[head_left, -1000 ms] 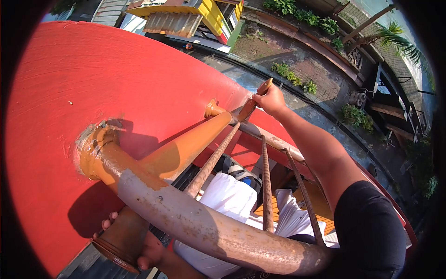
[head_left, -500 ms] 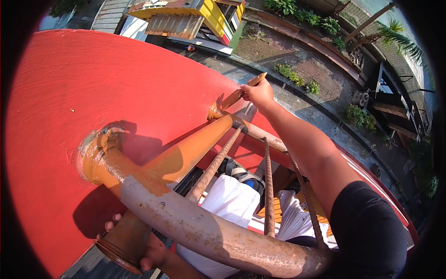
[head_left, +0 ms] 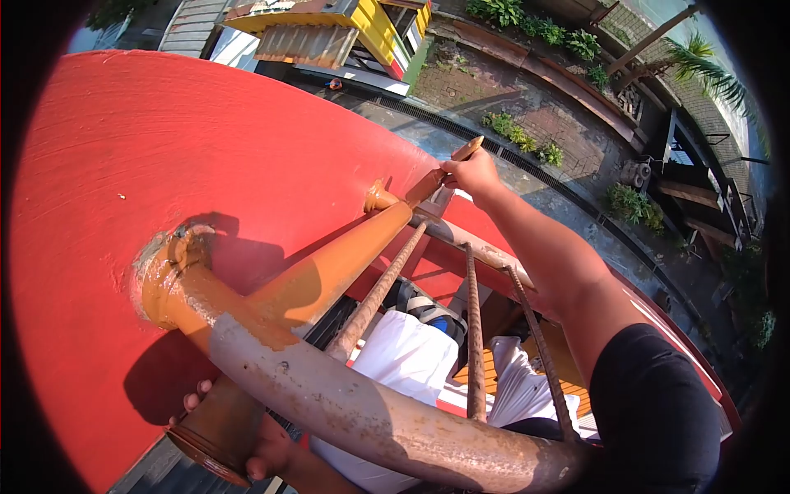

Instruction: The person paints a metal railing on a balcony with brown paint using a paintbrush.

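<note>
My right hand is closed around the handle of a paintbrush, whose bristle end rests at or just above the far end of the metal railing. My left hand grips a brown-stained paint can below the near rail, its fingers curled round both sides. The railing's curved near pipe is grey and rusty, with wet orange-brown paint by the wall. A crossing pipe carries the same paint. On the far pipe, bare grey and rust show past the painted end.
A red curved wall fills the left side. Rusty bars link the two rails, with my white-clothed legs beneath. Far below lie a paved yard, plants and a yellow hut.
My right hand and the brush have shifted slightly right, away from the wall, along the far pipe. My left hand keeps hold of the can in nearly the same place.
</note>
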A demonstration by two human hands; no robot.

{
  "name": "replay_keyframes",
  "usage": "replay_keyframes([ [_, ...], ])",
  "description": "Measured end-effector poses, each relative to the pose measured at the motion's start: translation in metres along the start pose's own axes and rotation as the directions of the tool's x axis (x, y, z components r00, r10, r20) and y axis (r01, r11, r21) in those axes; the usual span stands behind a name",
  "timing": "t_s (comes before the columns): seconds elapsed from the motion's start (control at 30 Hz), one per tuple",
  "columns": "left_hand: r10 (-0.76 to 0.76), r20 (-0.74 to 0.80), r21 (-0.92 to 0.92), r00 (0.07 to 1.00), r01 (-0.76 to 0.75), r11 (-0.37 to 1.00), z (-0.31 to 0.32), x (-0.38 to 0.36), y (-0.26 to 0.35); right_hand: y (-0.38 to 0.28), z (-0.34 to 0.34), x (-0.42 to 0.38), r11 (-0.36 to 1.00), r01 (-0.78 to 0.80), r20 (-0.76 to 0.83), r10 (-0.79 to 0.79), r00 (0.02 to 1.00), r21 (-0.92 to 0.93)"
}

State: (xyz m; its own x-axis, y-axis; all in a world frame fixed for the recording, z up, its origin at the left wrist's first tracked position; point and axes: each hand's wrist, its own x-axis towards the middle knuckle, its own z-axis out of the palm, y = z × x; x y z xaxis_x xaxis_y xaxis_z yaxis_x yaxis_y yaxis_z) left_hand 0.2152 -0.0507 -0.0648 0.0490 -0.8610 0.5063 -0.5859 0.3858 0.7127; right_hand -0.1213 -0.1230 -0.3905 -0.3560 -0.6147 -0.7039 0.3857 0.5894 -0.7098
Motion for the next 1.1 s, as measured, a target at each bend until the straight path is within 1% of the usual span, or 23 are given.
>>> replay_keyframes([
  [0.07,0.005,-0.004,0.006,1.0,-0.005,1.0,0.0,0.001,-0.001,0.009,-0.003,0.004,0.993,0.01,0.003,-0.01,1.0,-0.116],
  [0.17,-0.001,-0.015,0.001,1.0,0.001,1.0,0.001,0.001,-0.002,0.013,-0.03,0.002,0.983,-0.068,0.092,0.084,0.992,-0.168],
  [0.27,-0.013,-0.018,-0.017,1.0,0.013,1.0,0.002,0.001,0.0,0.013,-0.031,-0.002,1.0,0.014,0.075,-0.016,0.997,0.027],
  [0.3,-0.014,-0.023,-0.007,1.0,0.014,1.0,0.003,0.001,0.0,0.013,-0.027,-0.003,0.996,0.038,0.098,-0.046,0.994,0.086],
  [0.4,-0.022,-0.02,-0.006,1.0,0.022,1.0,0.004,0.001,0.002,0.02,-0.015,0.001,0.99,0.079,0.106,-0.091,0.99,0.114],
  [0.43,-0.027,-0.015,-0.013,1.0,0.027,1.0,0.005,0.001,0.002,0.022,-0.015,0.005,0.988,0.153,0.08,-0.153,0.985,0.009],
  [0.53,-0.031,-0.007,-0.052,0.999,0.031,0.998,0.005,0.001,0.0,0.016,-0.029,0.009,0.972,0.106,0.079,-0.092,0.993,-0.207],
  [0.57,-0.031,-0.014,-0.042,0.999,0.03,0.999,0.004,0.001,0.0,0.012,-0.032,0.009,0.973,0.112,0.039,-0.107,0.994,-0.203],
  [0.67,-0.032,-0.025,-0.031,0.999,0.031,0.999,0.004,-0.001,0.002,0.007,-0.027,0.007,0.999,0.015,-0.113,-0.011,0.994,0.035],
  [0.7,-0.032,-0.024,-0.037,0.999,0.031,0.999,0.004,-0.001,0.002,0.008,-0.021,0.004,0.998,-0.001,-0.108,0.008,0.994,0.07],
  [0.8,-0.03,-0.01,-0.037,0.999,0.03,0.999,0.002,-0.001,-0.002,0.013,-0.01,-0.01,0.982,-0.019,-0.123,-0.005,0.992,-0.189],
  [0.9,-0.024,-0.005,-0.026,1.0,0.024,0.999,-0.001,-0.001,-0.005,0.011,-0.037,-0.01,0.875,-0.029,0.021,0.045,0.999,-0.483],
  [0.93,-0.019,-0.005,-0.025,1.0,0.018,1.0,-0.001,-0.002,-0.005,0.009,-0.046,-0.007,0.863,-0.04,0.036,0.067,0.997,-0.503],
  [1.0,-0.009,-0.015,0.007,1.0,0.01,1.0,-0.001,-0.001,-0.003,-0.002,-0.057,-0.008,0.868,-0.012,0.005,0.017,1.0,-0.497],
  [1.1,0.003,-0.017,0.033,1.0,-0.003,0.999,-0.002,-0.002,-0.003,-0.011,-0.04,-0.006,0.971,0.048,-0.078,-0.067,0.995,-0.233],
])
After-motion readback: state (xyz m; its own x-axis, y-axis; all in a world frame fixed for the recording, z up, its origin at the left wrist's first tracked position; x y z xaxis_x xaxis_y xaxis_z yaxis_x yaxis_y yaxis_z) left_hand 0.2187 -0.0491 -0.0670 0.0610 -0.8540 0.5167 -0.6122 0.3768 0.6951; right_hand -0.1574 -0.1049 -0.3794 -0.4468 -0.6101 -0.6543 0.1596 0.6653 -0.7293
